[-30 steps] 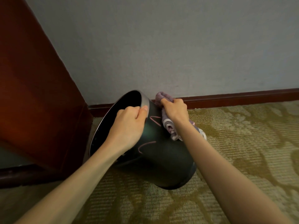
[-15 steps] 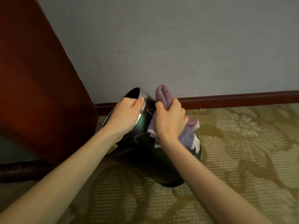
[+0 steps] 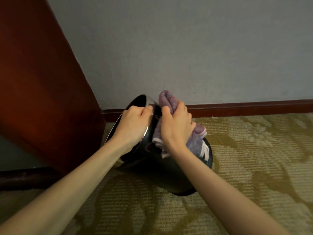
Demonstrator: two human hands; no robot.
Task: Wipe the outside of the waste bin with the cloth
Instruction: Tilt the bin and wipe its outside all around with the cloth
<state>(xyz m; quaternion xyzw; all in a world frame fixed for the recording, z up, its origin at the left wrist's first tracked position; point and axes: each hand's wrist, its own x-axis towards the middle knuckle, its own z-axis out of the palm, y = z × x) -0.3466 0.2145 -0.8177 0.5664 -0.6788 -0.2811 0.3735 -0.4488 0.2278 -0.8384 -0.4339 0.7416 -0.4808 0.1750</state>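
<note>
Your left hand curls over the rim of the black waste bin, which tilts on the carpet near the wall. Your right hand grips the bunched purple cloth against the bin's upper side. Press the cloth flat, sweep from rim to base, and turn the bin by its rim to reach the hidden side. One bin, one cloth, two hands.
</note>
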